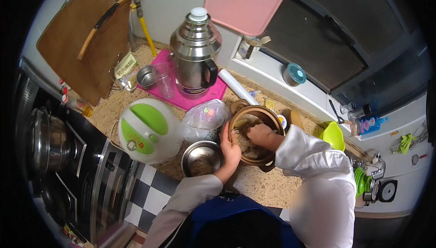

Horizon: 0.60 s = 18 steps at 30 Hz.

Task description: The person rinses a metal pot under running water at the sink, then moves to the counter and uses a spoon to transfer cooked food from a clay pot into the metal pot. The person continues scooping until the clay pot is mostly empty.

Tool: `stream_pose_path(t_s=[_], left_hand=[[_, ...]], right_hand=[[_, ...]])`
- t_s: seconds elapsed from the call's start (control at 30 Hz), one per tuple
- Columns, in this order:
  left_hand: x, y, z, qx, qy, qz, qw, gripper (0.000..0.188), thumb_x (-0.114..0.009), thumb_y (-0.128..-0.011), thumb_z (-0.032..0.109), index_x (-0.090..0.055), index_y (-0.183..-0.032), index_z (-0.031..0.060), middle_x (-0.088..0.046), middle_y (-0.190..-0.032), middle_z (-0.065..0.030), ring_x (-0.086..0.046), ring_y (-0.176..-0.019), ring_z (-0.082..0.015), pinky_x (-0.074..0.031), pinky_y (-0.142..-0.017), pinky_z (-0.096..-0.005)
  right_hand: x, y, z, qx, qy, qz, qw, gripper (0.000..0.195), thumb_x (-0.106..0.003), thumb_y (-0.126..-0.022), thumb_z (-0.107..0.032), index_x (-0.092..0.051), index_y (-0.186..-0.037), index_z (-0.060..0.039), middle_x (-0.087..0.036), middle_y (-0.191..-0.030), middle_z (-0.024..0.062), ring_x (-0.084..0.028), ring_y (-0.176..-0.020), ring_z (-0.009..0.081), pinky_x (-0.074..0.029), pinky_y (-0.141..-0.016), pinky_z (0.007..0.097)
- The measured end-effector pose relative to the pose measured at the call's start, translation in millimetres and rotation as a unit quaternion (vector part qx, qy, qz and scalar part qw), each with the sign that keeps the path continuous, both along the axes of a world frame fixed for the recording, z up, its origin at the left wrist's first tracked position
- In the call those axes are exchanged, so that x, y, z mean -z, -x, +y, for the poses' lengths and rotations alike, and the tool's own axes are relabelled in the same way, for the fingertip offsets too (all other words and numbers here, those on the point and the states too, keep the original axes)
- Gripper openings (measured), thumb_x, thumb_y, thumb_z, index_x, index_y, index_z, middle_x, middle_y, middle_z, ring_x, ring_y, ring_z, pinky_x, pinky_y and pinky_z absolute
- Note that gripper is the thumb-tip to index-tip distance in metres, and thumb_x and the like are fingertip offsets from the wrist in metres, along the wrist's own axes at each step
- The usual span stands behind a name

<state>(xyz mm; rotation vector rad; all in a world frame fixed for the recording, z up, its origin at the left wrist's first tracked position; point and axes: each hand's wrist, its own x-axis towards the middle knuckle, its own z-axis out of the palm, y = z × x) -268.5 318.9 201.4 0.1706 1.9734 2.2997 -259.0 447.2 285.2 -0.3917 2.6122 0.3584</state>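
A brown clay pot (257,110) stands on the speckled countertop in front of me, with pale, wet-looking food (246,139) inside. My left hand (231,151) grips the pot's left side at the rim. Reaching down into the pot, my right hand (263,136) has its fingers curled at the food; whether it holds any cannot be told. Just left of my left hand sits a stainless steel bowl (201,152) with something brownish at its bottom. A knotted clear plastic bag (206,115) lies behind that bowl.
A white and green rice cooker (150,130) stands to the left. Behind, a steel thermos jug (196,57) and a plastic cup (164,81) rest on a pink board (184,103). A gas stove with a steel pot (51,142) is far left; a lime-green basin (333,135) is right.
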Motion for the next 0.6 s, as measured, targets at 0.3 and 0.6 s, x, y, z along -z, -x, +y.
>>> stream_pose_path(t_s=[0.3, 0.6], left_hand=[[4, -3, 3, 0.017, 0.023, 0.026, 0.999, 0.038, -0.042, -0.095, 0.007, -0.039, -0.132, -0.003, -0.052, -0.123, -0.0133, -0.049, -0.112, -0.0174, -0.035, -0.098, -0.028], [-21, 2, -6, 0.048, -0.054, -0.05, 0.996, 0.038, -0.04, -0.095, 0.005, -0.038, -0.133, -0.0027, -0.049, -0.126, -0.0131, -0.048, -0.113, -0.0183, -0.036, -0.097, -0.0285]], right_hand=[[-11, 12, 11, 0.089, 0.011, -0.108, 0.99, 0.022, -0.049, -0.08, -0.016, -0.068, -0.083, -0.0041, -0.067, -0.084, 0.0167, -0.066, -0.08, 0.0317, -0.054, -0.069, 0.0415], [-19, -42, 42, 0.421, 0.535, 0.106, 0.725, 0.029, -0.064, -0.086, -0.031, -0.065, -0.1, -0.0052, -0.064, -0.076, 0.0022, -0.056, -0.062, 0.0099, -0.046, -0.058, 0.0253]])
